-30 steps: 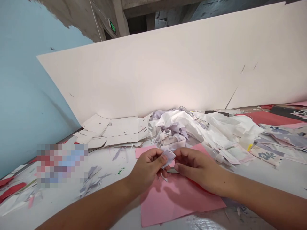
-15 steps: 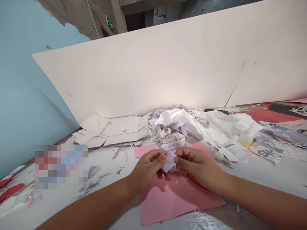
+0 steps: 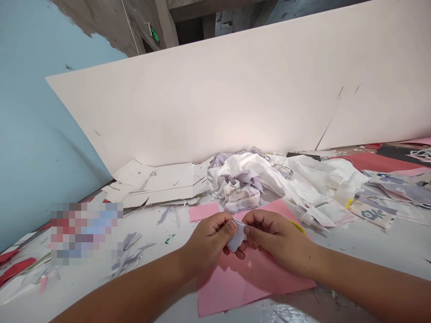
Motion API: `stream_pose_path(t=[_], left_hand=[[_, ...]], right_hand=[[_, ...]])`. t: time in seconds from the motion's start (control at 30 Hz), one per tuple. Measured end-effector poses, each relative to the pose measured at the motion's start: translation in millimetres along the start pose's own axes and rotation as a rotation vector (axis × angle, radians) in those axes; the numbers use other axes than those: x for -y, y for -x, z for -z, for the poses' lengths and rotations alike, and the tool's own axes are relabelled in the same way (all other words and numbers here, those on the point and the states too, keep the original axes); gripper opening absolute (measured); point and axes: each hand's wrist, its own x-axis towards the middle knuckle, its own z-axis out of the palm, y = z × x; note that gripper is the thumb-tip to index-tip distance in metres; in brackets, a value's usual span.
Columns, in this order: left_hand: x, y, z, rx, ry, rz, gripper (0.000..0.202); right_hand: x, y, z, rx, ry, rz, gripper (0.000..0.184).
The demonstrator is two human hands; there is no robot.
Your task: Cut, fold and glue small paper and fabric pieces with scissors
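Your left hand point(image 3: 208, 237) is closed in a pinch on a small pale lilac scrap point(image 3: 236, 236), and the curled fingers of your right hand point(image 3: 278, 237) grip its other edge. The scrap sits between your hands, held over a pink sheet point(image 3: 249, 287). You can't tell whether it's paper or thin fabric, and your fingers hide part of it. A slack pinch could drop it onto the sheet, while pulling your hands apart too hard could tear it. Just beyond your right hand, a yellow curved piece point(image 3: 298, 226) lies partly covered, where a careless wrist movement could knock it. A small pink square point(image 3: 204, 211) sits on the white worktop point(image 3: 387, 253), with lilac offcuts point(image 3: 131, 255) farther left; a dropped scrap could get lost among pieces like these. Farther off, a heap of crumpled white paper point(image 3: 242, 179) could slide forward if bumped. Flattened white card point(image 3: 158, 184) and printed strips point(image 3: 373, 214) lie on either side of it, in front of a tall white board point(image 3: 215, 98).
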Motion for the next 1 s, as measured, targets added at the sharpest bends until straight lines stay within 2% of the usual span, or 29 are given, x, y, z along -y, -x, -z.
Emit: stream_pose_path(t=[0.43,0.53,0.63,0.73,0.83,0.93,1.0], left_hand=[[5,2,-7.7,-0.127,-0.039,0.011,0.03],[5,5,-10.6,-0.096,0.022,0.071,0.031],[4,7,-12.5,-0.018,0.062,0.148,0.034],[3,5,-10.5,0.048,0.066,0.148,0.034],[3,2,-5.5,0.076,0.084,0.128,0.033],[3,-1,-1.8,0.066,0.088,0.124,0.03],[4,-1,-1.2,0.041,0.088,0.126,0.029]], right_hand=[[-7,-3,-4,-0.052,-0.134,-0.003,0.021],[-6,-1,-5,0.024,-0.129,0.057,0.018],[-4,1,-6,0.044,-0.023,0.072,0.019],[-4,0,-5,0.007,0.079,0.057,0.02],[-6,0,-3,-0.108,0.173,0.04,0.024],[-8,0,-1,-0.255,0.292,0.016,0.03],[-9,0,0,-0.271,0.324,0.004,0.031]])
